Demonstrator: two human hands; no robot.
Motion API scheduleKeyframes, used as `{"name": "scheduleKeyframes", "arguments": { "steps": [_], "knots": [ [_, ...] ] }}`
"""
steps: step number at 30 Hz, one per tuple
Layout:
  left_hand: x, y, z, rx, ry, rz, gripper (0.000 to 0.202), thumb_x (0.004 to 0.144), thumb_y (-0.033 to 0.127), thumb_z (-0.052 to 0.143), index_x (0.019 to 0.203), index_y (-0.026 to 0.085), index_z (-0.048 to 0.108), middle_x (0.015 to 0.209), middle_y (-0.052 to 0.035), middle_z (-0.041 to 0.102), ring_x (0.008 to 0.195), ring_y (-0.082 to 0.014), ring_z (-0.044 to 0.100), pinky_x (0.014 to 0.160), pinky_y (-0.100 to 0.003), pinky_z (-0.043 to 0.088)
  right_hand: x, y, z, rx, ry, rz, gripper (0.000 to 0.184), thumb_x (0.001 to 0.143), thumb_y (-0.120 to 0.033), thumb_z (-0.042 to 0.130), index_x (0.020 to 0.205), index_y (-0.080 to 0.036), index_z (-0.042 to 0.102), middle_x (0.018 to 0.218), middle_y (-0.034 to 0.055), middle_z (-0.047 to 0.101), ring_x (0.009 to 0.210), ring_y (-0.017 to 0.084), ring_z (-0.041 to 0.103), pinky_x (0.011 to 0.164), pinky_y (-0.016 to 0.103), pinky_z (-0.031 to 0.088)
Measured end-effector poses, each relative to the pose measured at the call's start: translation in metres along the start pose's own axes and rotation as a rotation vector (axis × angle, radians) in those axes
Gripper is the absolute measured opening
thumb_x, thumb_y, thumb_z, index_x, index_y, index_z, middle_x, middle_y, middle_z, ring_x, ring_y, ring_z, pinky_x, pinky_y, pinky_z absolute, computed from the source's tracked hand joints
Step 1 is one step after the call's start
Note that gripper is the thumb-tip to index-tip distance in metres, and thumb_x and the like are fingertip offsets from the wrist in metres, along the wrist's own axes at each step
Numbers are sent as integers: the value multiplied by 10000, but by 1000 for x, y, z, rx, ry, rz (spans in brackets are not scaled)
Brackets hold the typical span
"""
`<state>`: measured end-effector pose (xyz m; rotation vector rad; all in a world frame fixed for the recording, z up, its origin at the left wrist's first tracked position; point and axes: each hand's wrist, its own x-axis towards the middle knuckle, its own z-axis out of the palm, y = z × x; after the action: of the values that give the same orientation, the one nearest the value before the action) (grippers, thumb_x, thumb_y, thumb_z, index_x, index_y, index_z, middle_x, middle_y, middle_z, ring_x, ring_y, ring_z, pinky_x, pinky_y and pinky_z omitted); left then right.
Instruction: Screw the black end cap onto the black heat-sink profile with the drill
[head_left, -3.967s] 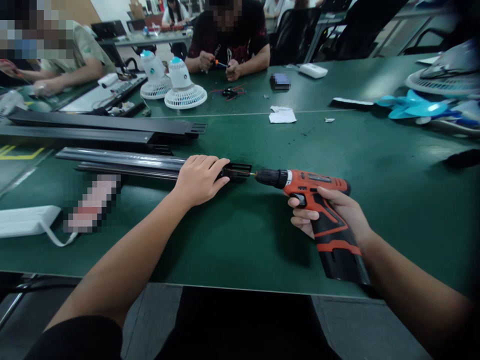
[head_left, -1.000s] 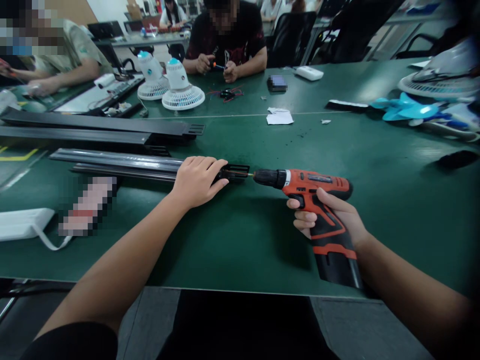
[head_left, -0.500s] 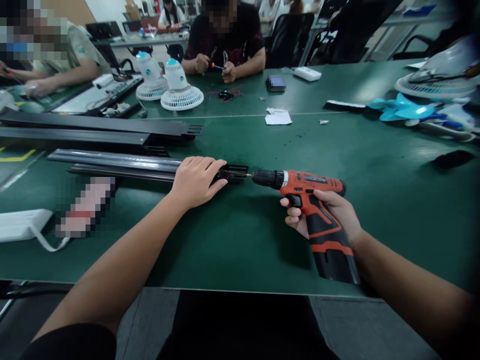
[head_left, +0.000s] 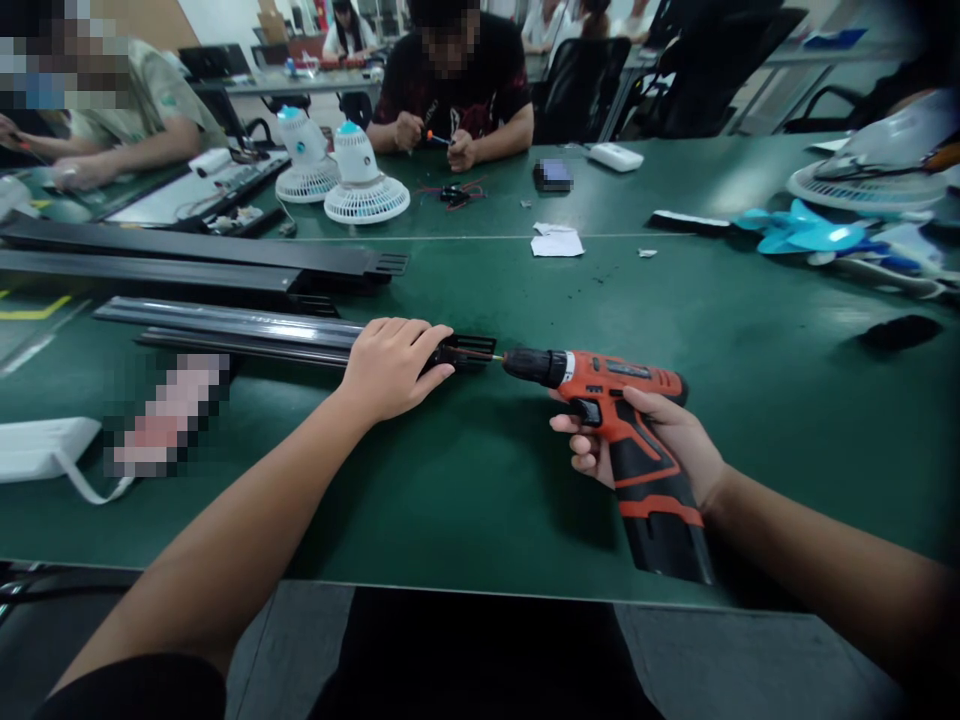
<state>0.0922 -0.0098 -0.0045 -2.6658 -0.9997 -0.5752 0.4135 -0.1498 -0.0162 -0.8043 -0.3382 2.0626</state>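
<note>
My right hand (head_left: 660,430) is wrapped round the grip of an orange and black cordless drill (head_left: 622,375), which points left. The forefinger lies by the trigger. The drill's thin bit meets the right end of a long black housing (head_left: 247,325), where slots and a reddish wire or rod show; whether the tip touches a screw I cannot tell. My left hand (head_left: 394,368) lies over that end of the housing and grips it, fingers over the top and thumb on the near side. The part under my palm is hidden.
More long black panels (head_left: 187,255) lie behind. A phone (head_left: 176,410) and a white device with a strap (head_left: 49,448) are near left. White fan parts (head_left: 364,185), a paper scrap (head_left: 556,241) and blue fan blades (head_left: 810,228) lie farther back. A co-worker (head_left: 457,90) sits opposite.
The view has shifted slightly. The fingers of my right hand have loosened a little round the drill's trigger. The drill and housing keep nearly the same position.
</note>
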Motion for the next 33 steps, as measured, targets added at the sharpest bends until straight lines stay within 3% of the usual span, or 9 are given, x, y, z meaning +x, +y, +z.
{"name": "scheduleKeyframes", "arguments": {
  "steps": [7,10,14,20,23,27,33],
  "knots": [
    [0,0,-1,11,-7,10,441,1050,492,491,1341,198,644,1227,-113,746,1106,-316,687,967,-474,480,-2,-3,-3,-92,-16,-18,466,921,-507,628,1275,-204,637,1187,120,785,807,191,715,691,330,623],
    [0,1,-1,10,-10,7,449,1051,496,489,1344,193,645,1230,-116,746,1104,-319,690,966,-480,483,-4,-2,-1,-33,-37,-15,515,877,-451,640,1316,-182,625,1059,93,781,735,156,685,635,261,605],
    [0,0,-1,-5,-12,-2,454,1048,495,486,1342,193,655,1227,-124,747,1105,-327,692,963,-490,486,-7,0,1,-6,-59,46,521,852,-379,671,1324,-163,628,964,57,749,697,116,668,670,202,606],
    [0,0,-1,-1,-9,2,454,1046,500,483,1335,197,660,1224,-126,749,1106,-327,694,950,-484,489,-9,5,-9,8,-48,15,455,974,-510,641,1316,-210,624,1047,34,782,884,113,755,860,219,621],
    [-1,0,-2,1,-18,3,460,1048,500,483,1344,193,655,1230,-124,747,1110,-326,694,955,-479,487,-11,7,-11,54,-37,48,537,1012,-610,561,1352,-197,612,1044,22,800,934,98,774,913,214,596],
    [-1,0,-2,-7,-21,-4,470,1044,508,485,1345,193,663,1237,-129,745,1117,-334,691,959,-489,488,-12,6,-10,2,-76,158,697,984,-764,468,1403,-219,586,913,1,795,828,138,789,790,270,611],
    [-1,0,-2,-8,-11,1,463,1044,502,488,1337,194,669,1226,-127,750,1110,-331,696,955,-485,493,-11,6,-6,-32,-38,98,716,944,-733,564,1426,-205,591,749,-8,713,590,110,621,568,200,524]
  ]
}}
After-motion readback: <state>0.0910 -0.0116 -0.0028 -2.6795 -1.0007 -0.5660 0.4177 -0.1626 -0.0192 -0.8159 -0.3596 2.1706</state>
